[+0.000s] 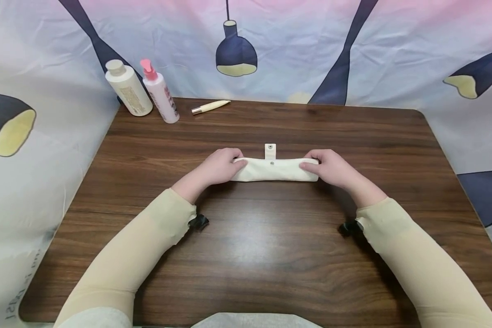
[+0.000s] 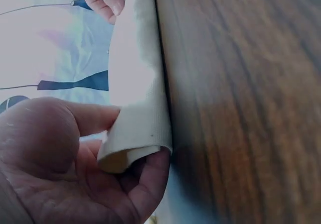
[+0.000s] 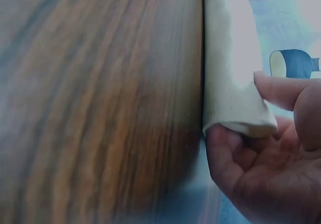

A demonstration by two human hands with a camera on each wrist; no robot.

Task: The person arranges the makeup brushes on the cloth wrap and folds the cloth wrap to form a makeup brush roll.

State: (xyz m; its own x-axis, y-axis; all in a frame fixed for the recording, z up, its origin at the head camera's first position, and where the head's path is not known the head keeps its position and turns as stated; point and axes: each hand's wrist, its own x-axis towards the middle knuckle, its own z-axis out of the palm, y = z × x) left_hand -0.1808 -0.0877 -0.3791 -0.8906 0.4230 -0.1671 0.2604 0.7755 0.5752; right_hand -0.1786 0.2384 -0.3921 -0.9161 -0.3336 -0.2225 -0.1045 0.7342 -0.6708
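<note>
A cream-white rolled-up case (image 1: pixel 270 170) with a ribbed surface lies crosswise on the table in the head view. Its short strap (image 1: pixel 270 150) with a metal snap points away from me, and a second snap sits on the roll just below. My left hand (image 1: pixel 223 166) pinches the left end, thumb on top. At the opposite end my right hand (image 1: pixel 330 167) grips the roll the same way. Both wrist views show fingers curled under the open, layered ends of the case (image 2: pixel 138 83), thumbs pressing its side. The inside of the roll is mostly hidden.
At the back left corner stand a white capped bottle (image 1: pixel 129 89) and a pink pump bottle (image 1: pixel 161 93). A cream pen-like item (image 1: pixel 210 107) lies near the back edge of the brown wooden table (image 1: pixel 250 255). Printed cloth (image 1: pixel 287 50) hangs behind it.
</note>
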